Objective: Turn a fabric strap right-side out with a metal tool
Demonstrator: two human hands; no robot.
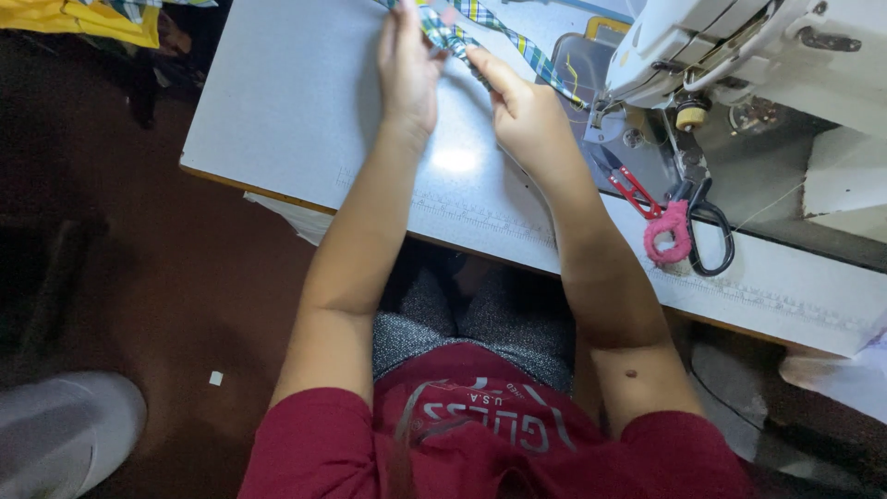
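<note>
While the seated person leans over the white sewing table (296, 111), both hands meet at the upper middle of the frame on a narrow plaid fabric strip (517, 42); the left hand (407, 65) has its fingers closed on the strip's near end, and the right hand (522, 106) pinches the same strip just beside it between thumb and forefinger, so the cloth runs taut across the small gap between them, which I take to be a way of keeping the fold flat; from the right hand the strip trails up and to the right toward the white sewing machine (739, 46) in the upper right corner, presumably so it can lie in line with the needle area; its far end passes out of the top edge. Lying to the right of the right forearm, near the machine's base, are red-handled thread snips (633, 189) and black scissors (707, 226) with one loop wrapped in pink yarn, set within easy reach yet well apart from the strip; a bundle of yellow cloth (92, 18) sits at the upper left, off the table.
</note>
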